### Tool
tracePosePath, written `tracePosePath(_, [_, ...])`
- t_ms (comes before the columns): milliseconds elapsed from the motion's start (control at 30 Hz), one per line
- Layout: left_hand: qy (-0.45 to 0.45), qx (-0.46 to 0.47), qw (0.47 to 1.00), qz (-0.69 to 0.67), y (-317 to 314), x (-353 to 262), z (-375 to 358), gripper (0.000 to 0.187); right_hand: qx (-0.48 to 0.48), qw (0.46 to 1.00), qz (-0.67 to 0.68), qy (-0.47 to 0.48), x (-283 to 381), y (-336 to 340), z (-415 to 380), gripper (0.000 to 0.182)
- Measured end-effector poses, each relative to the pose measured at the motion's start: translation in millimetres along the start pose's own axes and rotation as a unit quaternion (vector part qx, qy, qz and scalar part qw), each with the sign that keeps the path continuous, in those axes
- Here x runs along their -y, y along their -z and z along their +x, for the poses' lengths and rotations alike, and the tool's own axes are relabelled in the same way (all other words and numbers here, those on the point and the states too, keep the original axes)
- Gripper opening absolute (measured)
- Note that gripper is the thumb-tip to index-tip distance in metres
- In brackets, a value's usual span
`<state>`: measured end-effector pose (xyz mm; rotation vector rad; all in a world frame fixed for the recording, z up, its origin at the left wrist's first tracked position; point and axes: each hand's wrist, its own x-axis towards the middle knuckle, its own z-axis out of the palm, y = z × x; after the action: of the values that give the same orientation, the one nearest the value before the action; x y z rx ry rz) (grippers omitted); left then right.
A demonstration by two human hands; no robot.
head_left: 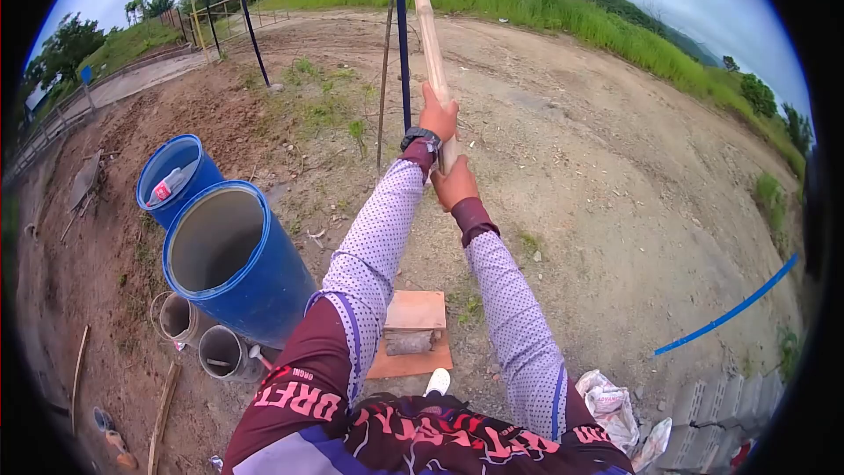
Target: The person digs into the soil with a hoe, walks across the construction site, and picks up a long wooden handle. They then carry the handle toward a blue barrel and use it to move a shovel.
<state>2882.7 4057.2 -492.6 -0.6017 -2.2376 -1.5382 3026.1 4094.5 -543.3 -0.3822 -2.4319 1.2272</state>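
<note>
A pale, jointed bamboo pole rises in front of me and runs out of the top of the view. My left hand, with a dark watch at its wrist, is wrapped round the pole. Just below it, my right hand is closed round the pole's lower part. Both arms are stretched forward. Close behind the pole stand a dark blue post and a thin brownish rod. The pole's lower end is hidden by my hands and forearms.
Left of me stand two blue drums and two buckets. A wooden board piece with a block lies before my white shoe. Sacks, grey concrete blocks and a blue strip lie right.
</note>
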Motion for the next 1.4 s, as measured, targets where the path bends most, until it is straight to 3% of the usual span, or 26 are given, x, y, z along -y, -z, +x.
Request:
tracePosePath(33, [0.038, -0.025, 0.997, 0.068, -26.9, 23.3, -21.5, 0.085, 0.057, 0.997, 0.016, -0.038, -15.4, 18.1, -16.3, 0.052])
tracePosePath(67, [0.073, -0.012, 0.997, 0.020, -28.7, 20.2, -51.7, 0.086, 0.153, 0.965, 0.206, -0.056, -33.7, 22.2, -27.0, 0.053])
tracePosePath(133, [0.104, 0.031, 0.993, -0.045, -42.8, 25.7, -70.7, 0.083, 0.091, 0.977, 0.183, -0.065, -74.2, 0.5, -34.1, 0.052])
tracePosePath(167, [-0.054, -0.049, 0.996, -0.040, -52.8, 32.5, -79.0, 0.075, 0.016, 0.993, 0.114, -0.020, -62.2, 12.8, -50.9, 0.050])
tracePosePath(233, [-0.008, -0.028, 0.994, -0.103, -49.3, 1.0, -105.9, 0.055, 0.030, 0.993, 0.102, -0.049, -106.6, -0.8, -56.5, 0.053])
tracePosePath(267, [0.004, -0.016, 0.995, -0.100, -53.3, 1.4, -115.8, 0.055, 0.042, 0.991, 0.112, -0.058, -115.2, 8.0, -63.5, 0.053])
tracePosePath(333, [0.181, 0.112, 0.928, -0.305, -63.5, -0.8, -109.2, 0.043, 0.024, 0.994, 0.092, -0.054, -135.4, 15.4, -81.3, 0.052])
tracePosePath(367, [0.182, 0.120, 0.926, -0.308, -70.0, -2.2, -104.7, 0.043, 0.018, 0.994, 0.089, -0.060, -142.0, 18.8, -93.8, 0.052])
tracePosePath(433, [0.275, 0.109, 0.874, -0.385, -91.3, -7.8, -99.1, 0.030, -0.065, 0.997, 0.044, -0.015, -153.5, 31.1, -116.0, 0.054])
tracePosePath(600, [0.258, 0.075, 0.887, -0.374, -98.6, 7.2, -135.6, 0.022, -0.083, 0.996, -0.010, -0.011, -178.3, 8.0, -137.7, 0.057])
tracePosePath(700, [0.261, 0.060, 0.896, -0.354, -84.4, 7.9, -138.5, 0.020, -0.090, 0.996, 0.019, -0.009, -187.7, -20.7, -129.4, 0.053])
tracePosePath(733, [0.226, 0.062, 0.902, -0.362, -79.3, 7.9, -132.9, 0.020, -0.115, 0.993, 0.031, 0.009, -187.7, -30.6, -121.3, 0.051])
tracePosePath(833, [0.136, 0.073, 0.917, -0.369, -37.3, -23.3, -94.0, 0.025, -0.144, 0.986, 0.064, 0.049, -148.5, -41.8, -82.0, 0.046])
tracePosePath(1033, [-0.105, 0.031, 0.960, -0.258, 66.4, -136.0, 67.4, 0.034, -0.188, 0.951, 0.174, 0.174, 31.2, -5.3, 52.2, 0.039])
tracePosePath(1200, [-0.212, -0.013, 0.953, -0.217, 124.7, -193.7, 178.1, 0.031, -0.223, 0.925, 0.195, 0.239, 140.9, 5.2, 140.9, 0.034])
tracePosePath(1267, [-0.155, 0.029, 0.976, -0.148, 139.9, -194.5, 201.2, 0.091, -0.230, 0.924, 0.187, 0.241, 155.9, -4.6, 158.4, 0.033])
tracePosePath(1300, [-0.153, 0.030, 0.977, -0.148, 134.9, -187.9, 200.3, 0.091, -0.230, 0.924, 0.188, 0.240, 152.4, -7.4, 156.7, 0.033])
tracePosePath(1367, [-0.146, -0.024, 0.970, -0.192, 122.9, -158.1, 210.4, 0.030, -0.196, 0.944, 0.181, 0.193, 146.2, -19.6, 161.3, 0.034])
tracePosePath(1400, [-0.103, -0.022, 0.975, -0.195, 115.4, -142.6, 207.6, 0.031, -0.195, 0.945, 0.179, 0.190, 133.8, -28.1, 162.2, 0.034])
